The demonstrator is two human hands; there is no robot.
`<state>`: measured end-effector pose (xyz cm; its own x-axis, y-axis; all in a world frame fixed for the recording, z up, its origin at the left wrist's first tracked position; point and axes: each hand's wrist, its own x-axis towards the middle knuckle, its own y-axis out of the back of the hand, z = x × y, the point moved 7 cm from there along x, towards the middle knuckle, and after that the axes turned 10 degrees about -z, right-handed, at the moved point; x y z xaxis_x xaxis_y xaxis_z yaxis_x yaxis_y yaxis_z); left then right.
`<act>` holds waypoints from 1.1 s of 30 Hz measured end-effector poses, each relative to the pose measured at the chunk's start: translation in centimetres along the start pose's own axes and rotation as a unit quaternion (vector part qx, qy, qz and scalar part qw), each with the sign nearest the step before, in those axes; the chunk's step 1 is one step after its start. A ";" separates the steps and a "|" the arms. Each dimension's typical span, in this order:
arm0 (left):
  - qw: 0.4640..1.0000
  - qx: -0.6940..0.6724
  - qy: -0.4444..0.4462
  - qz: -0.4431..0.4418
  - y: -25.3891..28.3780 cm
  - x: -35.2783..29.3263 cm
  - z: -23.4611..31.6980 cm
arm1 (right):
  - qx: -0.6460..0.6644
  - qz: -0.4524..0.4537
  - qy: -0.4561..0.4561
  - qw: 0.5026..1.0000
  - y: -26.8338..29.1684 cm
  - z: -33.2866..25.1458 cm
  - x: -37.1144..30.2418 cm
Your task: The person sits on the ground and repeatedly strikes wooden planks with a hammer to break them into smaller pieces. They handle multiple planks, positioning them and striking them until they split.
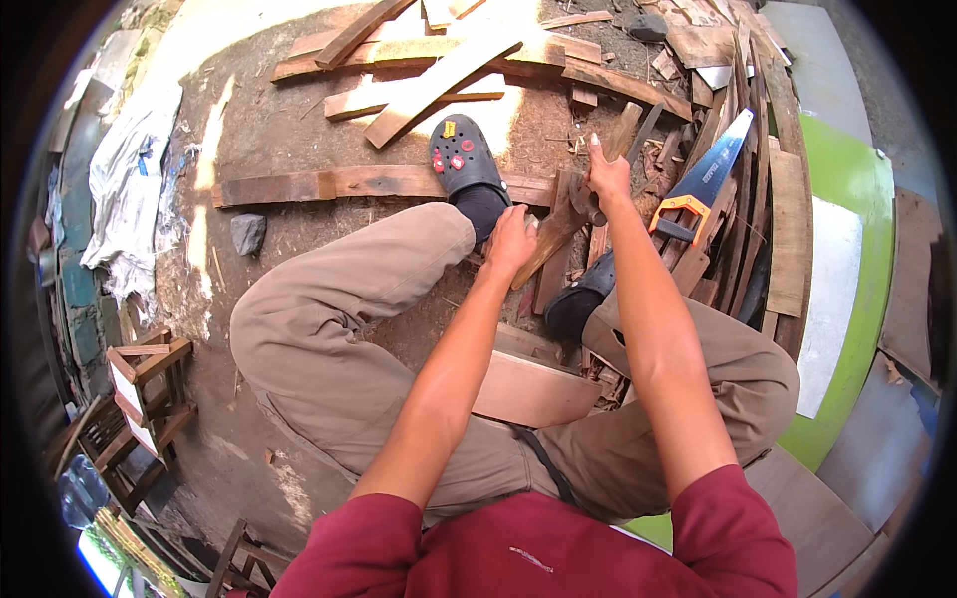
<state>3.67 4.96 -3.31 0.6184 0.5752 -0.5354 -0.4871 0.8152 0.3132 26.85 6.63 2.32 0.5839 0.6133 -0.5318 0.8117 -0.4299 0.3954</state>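
Note:
A narrow wooden piece (550, 261) slants between my feet, its far part (624, 128) showing beyond my right hand. My left hand (512, 242) is closed at its near end, beside my left ankle. Farther along, my right hand (607, 176) is closed with the thumb stretched forward. What sits inside its fingers is hidden; a dark brown rounded part (586, 203) shows just below them. A dark blade (645, 134) lies beyond this hand. My left foot, in a black clog (465, 155), rests over a long plank (374, 182).
A handsaw with an orange handle (681, 218) lies on scrap wood at the right. Several planks (419, 55) are piled ahead. A grey stone (248, 234) and white cloth (130, 189) lie left. A green-edged board (847, 269) stands far right; a small wooden stool (150, 389) is at left.

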 end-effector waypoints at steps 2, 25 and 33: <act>0.999 0.011 -0.032 0.030 0.5 -0.7 1.2 | 0.015 -0.028 -0.037 0.999 -0.4 -0.6 -0.7; 0.973 0.222 0.021 0.062 -1.9 -2.2 1.6 | -0.195 -0.176 -0.168 0.950 -0.9 2.0 8.1; 0.865 0.499 0.043 -0.040 -3.3 1.8 1.9 | -0.045 -0.140 -0.155 0.977 -0.1 2.9 6.8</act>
<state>7.55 3.38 -3.85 0.5571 0.5414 -0.6297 0.3568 0.5287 0.7702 30.78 8.92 -3.47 0.3271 0.4620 -0.8244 0.9436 -0.2065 0.2587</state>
